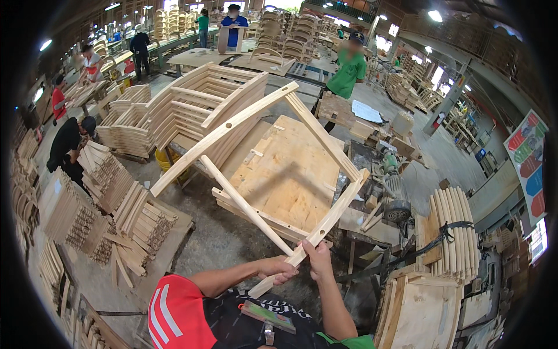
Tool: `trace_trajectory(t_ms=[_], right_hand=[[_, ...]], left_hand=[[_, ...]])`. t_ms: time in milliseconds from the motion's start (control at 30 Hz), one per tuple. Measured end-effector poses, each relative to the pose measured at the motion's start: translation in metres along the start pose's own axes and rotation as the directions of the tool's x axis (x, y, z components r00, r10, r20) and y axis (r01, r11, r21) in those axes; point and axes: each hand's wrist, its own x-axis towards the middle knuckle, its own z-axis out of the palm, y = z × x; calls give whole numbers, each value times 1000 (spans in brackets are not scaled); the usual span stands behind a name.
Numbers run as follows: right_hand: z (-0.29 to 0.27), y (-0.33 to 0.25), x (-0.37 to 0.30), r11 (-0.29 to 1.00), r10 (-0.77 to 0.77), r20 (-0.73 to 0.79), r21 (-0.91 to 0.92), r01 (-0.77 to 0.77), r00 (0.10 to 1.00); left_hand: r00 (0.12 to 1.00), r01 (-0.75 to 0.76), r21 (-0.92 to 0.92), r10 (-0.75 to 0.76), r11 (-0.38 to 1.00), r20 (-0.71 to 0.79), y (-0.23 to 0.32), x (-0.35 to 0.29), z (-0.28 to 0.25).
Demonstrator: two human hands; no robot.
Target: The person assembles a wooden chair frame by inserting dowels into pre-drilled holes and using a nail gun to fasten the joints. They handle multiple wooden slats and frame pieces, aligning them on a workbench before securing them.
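Observation:
Both hands hold a pale wooden chair frame [244, 206] up in front of me, tilted above a plywood-topped workbench [285, 168]. It has two long legs joined by a flat rail at the far end and a round rung nearer me. My left hand [278, 269] is closed around the near leg, close to where the rung meets it. Just to its right, my right hand [317, 259] grips the same leg, with the fingers partly hidden behind the wood. A wooden strip [264, 218] lies along the bench's near edge.
Stacked chair backs [203, 104] stand beyond the bench on the left. Piles of cut wooden parts [110, 203] sit at the left. A machine with a motor [390, 163] is at the right, near strapped curved pieces [456, 232]. A person in green [347, 70] stands beyond the bench.

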Motion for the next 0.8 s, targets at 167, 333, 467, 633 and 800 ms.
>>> trace_trajectory(t_ms=[167, 333, 467, 633, 800], right_hand=[[-4, 14, 13, 998, 47, -18, 33, -46, 999], [-3, 22, 19, 999, 25, -87, 23, -23, 996], [-4, 30, 27, 997, -26, -164, 74, 39, 986], [-12, 26, 46, 974, 29, -292, 224, 39, 956], [-23, 4, 62, 964, -54, -239, 242, 113, 969]], left_hand=[[992, 18, 62, -10, 998, -127, -1, 8, -8], [975, 14, 157, 21, 987, -220, 1, 17, -4], [977, 8, 209, 37, 978, -211, 2, 27, -2], [964, -44, 318, 124, 947, -237, 6, 50, 3], [934, -187, 569, 325, 800, -150, 22, 57, 5]])
